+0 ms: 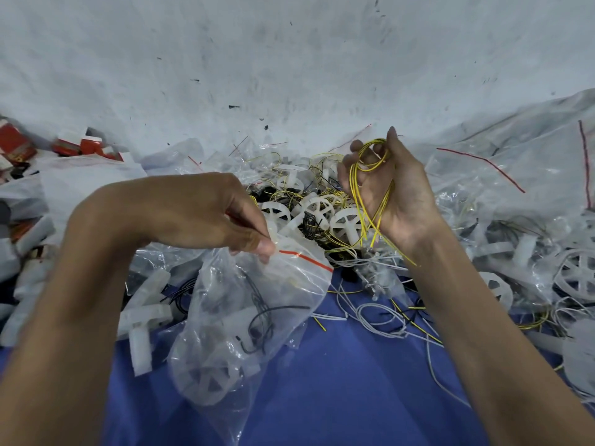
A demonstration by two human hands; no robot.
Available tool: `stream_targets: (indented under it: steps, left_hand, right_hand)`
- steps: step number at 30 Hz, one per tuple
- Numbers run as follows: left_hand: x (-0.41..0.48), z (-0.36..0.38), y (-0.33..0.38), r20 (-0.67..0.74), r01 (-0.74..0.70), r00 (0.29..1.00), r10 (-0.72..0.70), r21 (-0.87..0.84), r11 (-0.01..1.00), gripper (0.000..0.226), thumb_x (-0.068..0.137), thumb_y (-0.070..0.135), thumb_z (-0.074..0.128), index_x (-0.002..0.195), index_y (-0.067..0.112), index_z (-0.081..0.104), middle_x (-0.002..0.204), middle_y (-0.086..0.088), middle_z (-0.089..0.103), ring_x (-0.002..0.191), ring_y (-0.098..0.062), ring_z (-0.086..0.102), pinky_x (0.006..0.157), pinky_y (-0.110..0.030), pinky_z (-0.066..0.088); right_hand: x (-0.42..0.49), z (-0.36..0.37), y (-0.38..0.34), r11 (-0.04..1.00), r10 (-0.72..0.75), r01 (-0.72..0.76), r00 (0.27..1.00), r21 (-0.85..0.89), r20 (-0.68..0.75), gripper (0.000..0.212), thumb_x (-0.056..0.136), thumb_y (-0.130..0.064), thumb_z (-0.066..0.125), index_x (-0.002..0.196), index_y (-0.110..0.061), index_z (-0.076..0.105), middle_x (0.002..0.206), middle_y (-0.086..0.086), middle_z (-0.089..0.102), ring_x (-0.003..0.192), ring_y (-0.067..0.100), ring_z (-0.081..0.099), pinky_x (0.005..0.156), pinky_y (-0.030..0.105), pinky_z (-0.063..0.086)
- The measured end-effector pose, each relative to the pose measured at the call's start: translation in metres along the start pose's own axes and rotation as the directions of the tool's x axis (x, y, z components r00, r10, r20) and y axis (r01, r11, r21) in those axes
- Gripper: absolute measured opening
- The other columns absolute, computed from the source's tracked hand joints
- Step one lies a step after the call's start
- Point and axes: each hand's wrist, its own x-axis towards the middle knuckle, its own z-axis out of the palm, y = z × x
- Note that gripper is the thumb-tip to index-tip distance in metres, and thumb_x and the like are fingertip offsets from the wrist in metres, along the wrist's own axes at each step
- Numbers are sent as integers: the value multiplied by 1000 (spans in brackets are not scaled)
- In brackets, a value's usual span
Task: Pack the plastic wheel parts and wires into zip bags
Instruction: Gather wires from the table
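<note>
Over the blue cloth in front of you, your left hand pinches the zip bag at its mouth. Thumb and fingertips are closed on the clear plastic just beside the red seal strip. The bag hangs from that pinch down toward the cloth. Low inside it sits a white spoked wheel, and above the wheel a black wire curls — both seen through the plastic.

Your right hand is raised to the right of the bag, palm toward you, with its fingers curled round a loop of yellow wires. The strands run across the palm and their loose ends trail down past the wrist. This hand is apart from the bag.

Between and behind your hands lies the heap of white wheel parts, tangled with yellow and black wire. Loose white wires lie on the cloth by your right forearm. White plastic blocks lie to the left of the bag, and at the far left there are red and white boxes. On the right, clear bags with red strips are piled, some holding wheels. A scuffed white sheet fills the back.
</note>
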Motion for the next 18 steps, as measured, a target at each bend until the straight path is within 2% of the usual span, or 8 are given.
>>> stream_targets:
  steps: [3, 5, 7, 9, 10, 13, 16, 18]
  left_hand:
    - [-1, -1, 0, -10, 7, 1000, -7, 11, 1000, 19, 64, 60, 58, 68, 48, 71, 63, 11, 63, 60, 3, 55, 70, -22, 43]
    - [-2, -1, -1, -16, 6, 1000, -6, 8, 1000, 20, 63, 61, 57, 68, 48, 71, 63, 13, 63, 60, 3, 55, 66, -15, 41]
    - [-2, -1, -1, -20, 4, 1000, -4, 4, 1000, 20, 63, 61, 57, 69, 48, 71, 62, 13, 63, 60, 3, 55, 64, -13, 40]
    - [-2, -2, -3, -24, 4, 1000, -4, 6, 1000, 21, 64, 61, 57, 69, 47, 71, 63, 12, 63, 61, 2, 56, 65, -15, 41]
    - [-3, -2, -3, -26, 2, 1000, -2, 6, 1000, 21, 64, 61, 57, 69, 47, 72, 64, 12, 64, 62, 2, 56, 65, -14, 41]
    - [-4, -3, -3, -37, -12, 999, 12, -8, 1000, 21, 65, 60, 58, 68, 45, 72, 64, 14, 64, 62, 2, 58, 62, -6, 39]
    - [-5, -3, -4, -50, -16, 999, 16, -14, 1000, 20, 65, 58, 58, 67, 44, 72, 62, 13, 63, 61, 2, 57, 62, -6, 39]
    - [-6, -3, -4, -50, -19, 999, 19, -8, 1000, 21, 65, 59, 57, 68, 44, 72, 62, 13, 63, 61, 1, 57, 62, -7, 39]
  right_hand:
    - [-2, 0, -2, 993, 94, -90, 995, -81, 42, 41, 98, -33, 33, 84, -4, 57, 75, 3, 64, 67, 14, 53, 50, 19, 44]
    - [-3, 0, -3, 990, 117, -110, 990, -90, 75, 34, 96, -32, 35, 78, -11, 56, 99, 7, 64, 71, 17, 56, 49, 18, 41]
    - [-4, 0, -4, 982, 127, -110, 986, -156, 104, 45, 98, -37, 32, 74, -18, 65, 109, 6, 62, 70, 18, 57, 42, 15, 36]
    - [-5, 2, -5, 968, 141, -109, 981, -226, 131, 59, 99, -43, 25, 72, -24, 73, 105, 3, 63, 62, 12, 54, 37, 11, 27]
    - [-6, 3, -5, 964, 147, -110, 979, -243, 141, 57, 98, -44, 25, 75, -25, 73, 103, 3, 64, 59, 10, 51, 37, 10, 24]
    - [-7, 5, -8, 970, 143, -96, 969, -225, 202, 29, 91, -40, 33, 97, -25, 57, 100, 9, 68, 59, 13, 48, 42, 14, 19]
    - [-9, 10, -13, 965, 131, -60, 954, -255, 269, 26, 90, -34, 33, 103, -23, 53, 105, 15, 67, 62, 16, 49, 45, 17, 22]
    - [-12, 15, -17, 923, 126, 5, 942, -385, 312, 27, 91, -32, 34, 107, -24, 54, 109, 16, 67, 65, 17, 51, 47, 18, 26]
